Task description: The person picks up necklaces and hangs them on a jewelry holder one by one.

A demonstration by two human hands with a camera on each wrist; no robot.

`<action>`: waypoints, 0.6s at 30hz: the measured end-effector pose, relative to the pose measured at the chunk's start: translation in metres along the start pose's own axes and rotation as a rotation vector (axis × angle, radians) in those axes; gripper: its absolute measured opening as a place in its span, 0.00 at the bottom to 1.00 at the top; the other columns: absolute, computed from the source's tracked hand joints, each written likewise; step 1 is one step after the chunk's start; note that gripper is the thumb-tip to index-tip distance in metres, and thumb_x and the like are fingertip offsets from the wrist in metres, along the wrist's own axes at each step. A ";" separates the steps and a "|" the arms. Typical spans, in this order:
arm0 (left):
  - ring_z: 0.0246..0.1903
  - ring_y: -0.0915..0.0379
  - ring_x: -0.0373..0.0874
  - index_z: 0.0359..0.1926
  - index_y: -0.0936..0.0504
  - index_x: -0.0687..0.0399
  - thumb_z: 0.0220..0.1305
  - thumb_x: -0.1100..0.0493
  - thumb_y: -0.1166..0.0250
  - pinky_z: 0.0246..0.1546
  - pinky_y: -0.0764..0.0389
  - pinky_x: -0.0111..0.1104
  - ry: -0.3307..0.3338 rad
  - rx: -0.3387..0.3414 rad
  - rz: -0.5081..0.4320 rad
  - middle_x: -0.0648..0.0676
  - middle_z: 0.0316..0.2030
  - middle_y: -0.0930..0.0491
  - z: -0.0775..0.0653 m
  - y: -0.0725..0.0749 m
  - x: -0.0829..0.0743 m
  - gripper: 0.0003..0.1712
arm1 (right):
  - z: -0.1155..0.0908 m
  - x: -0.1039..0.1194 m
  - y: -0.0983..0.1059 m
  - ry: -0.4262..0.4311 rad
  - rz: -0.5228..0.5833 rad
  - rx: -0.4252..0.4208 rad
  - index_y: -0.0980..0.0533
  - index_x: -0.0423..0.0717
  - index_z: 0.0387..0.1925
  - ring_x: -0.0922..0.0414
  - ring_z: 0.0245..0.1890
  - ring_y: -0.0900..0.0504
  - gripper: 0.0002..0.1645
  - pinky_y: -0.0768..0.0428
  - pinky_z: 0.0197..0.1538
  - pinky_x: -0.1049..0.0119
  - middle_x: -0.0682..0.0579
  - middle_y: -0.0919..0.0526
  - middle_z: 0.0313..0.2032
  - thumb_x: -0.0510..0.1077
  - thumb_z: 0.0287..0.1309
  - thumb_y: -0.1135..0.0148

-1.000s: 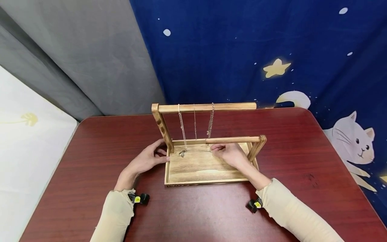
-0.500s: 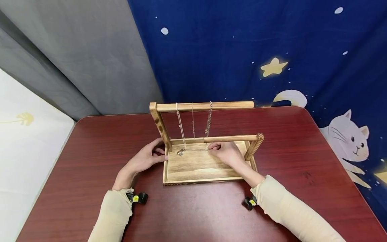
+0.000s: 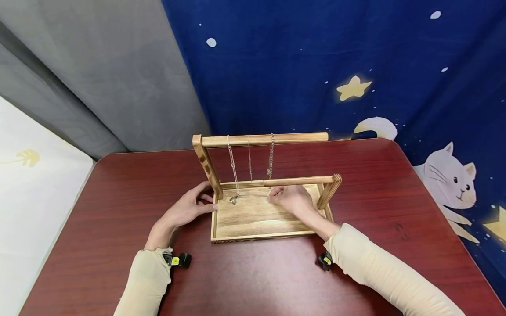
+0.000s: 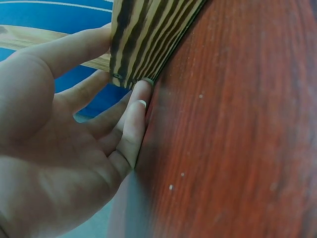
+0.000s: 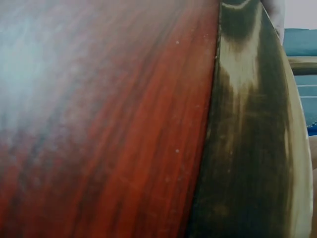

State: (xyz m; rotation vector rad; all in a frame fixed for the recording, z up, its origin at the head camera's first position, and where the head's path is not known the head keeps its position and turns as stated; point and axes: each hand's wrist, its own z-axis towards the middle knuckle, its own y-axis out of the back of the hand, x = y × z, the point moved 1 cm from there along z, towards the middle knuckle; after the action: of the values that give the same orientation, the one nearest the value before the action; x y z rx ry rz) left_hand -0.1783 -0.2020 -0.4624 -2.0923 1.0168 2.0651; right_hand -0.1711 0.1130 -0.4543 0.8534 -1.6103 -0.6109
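A wooden jewelry stand (image 3: 253, 219) with a tray base and two horizontal bars sits on the table. In the head view my left hand (image 3: 189, 207) holds its left edge, thumb on the rim and other fingers around the post's foot. The left wrist view shows this hand (image 4: 64, 124) against the striped side wall (image 4: 143, 39). Over the tray, below the lower bar, my right hand (image 3: 291, 199) pinches the end of a thin necklace (image 3: 253, 195). Its chain runs left toward a small pendant (image 3: 234, 200). The right fingertips are partly hidden; the right wrist view shows no fingers clearly.
From the upper bar (image 3: 292, 138) hang a doubled chain (image 3: 233, 164), a thin chain (image 3: 250, 158) and a thicker chain (image 3: 271, 156). The lower bar (image 3: 300, 181) passes just above my right hand. Curtains (image 3: 276, 66) stand behind the dark red table (image 3: 130, 188).
The whole head view has shifted slightly, so everything appears a little farther left. Both hands keep their places at the stand, and the chain stays between my right fingers.
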 end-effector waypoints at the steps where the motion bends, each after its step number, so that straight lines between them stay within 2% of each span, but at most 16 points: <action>1: 0.48 0.25 0.53 0.70 0.37 0.61 0.61 0.64 0.29 0.43 0.22 0.30 -0.001 -0.002 0.000 0.64 0.55 0.26 0.000 0.000 0.000 0.39 | 0.000 0.000 0.000 0.001 0.001 -0.005 0.19 0.63 0.23 0.63 0.22 0.29 0.05 0.29 0.30 0.66 0.63 0.22 0.23 0.53 0.51 0.30; 3: 0.48 0.25 0.53 0.70 0.37 0.61 0.61 0.64 0.29 0.43 0.22 0.30 -0.002 -0.002 -0.003 0.63 0.55 0.26 0.000 0.000 0.001 0.39 | -0.001 -0.001 -0.001 -0.003 0.001 -0.013 0.16 0.66 0.28 0.63 0.24 0.26 0.02 0.27 0.32 0.65 0.63 0.19 0.27 0.54 0.51 0.28; 5: 0.48 0.25 0.53 0.70 0.37 0.61 0.61 0.64 0.29 0.43 0.22 0.30 -0.002 -0.003 -0.006 0.64 0.55 0.26 0.000 0.000 0.001 0.39 | -0.001 -0.001 -0.002 -0.005 -0.001 -0.028 0.15 0.65 0.29 0.62 0.24 0.25 0.02 0.27 0.30 0.65 0.62 0.18 0.26 0.53 0.51 0.29; 12: 0.48 0.25 0.53 0.71 0.37 0.61 0.62 0.63 0.29 0.43 0.22 0.30 0.014 -0.004 0.006 0.64 0.54 0.25 0.000 0.000 0.002 0.39 | -0.001 -0.001 -0.005 -0.021 -0.023 -0.069 0.17 0.65 0.22 0.63 0.19 0.30 0.06 0.30 0.23 0.65 0.63 0.24 0.16 0.51 0.51 0.33; 18: 0.48 0.25 0.53 0.71 0.38 0.61 0.62 0.62 0.30 0.43 0.22 0.30 0.020 -0.005 0.011 0.64 0.52 0.25 0.001 0.000 0.003 0.40 | -0.002 -0.001 -0.006 -0.007 -0.029 -0.112 0.19 0.62 0.18 0.63 0.17 0.31 0.09 0.32 0.20 0.67 0.63 0.28 0.13 0.48 0.50 0.37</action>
State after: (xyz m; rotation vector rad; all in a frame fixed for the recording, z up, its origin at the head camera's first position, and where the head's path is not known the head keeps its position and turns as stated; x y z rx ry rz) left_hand -0.1788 -0.2025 -0.4651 -2.1189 1.0293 2.0581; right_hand -0.1678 0.1101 -0.4597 0.7939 -1.5576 -0.7182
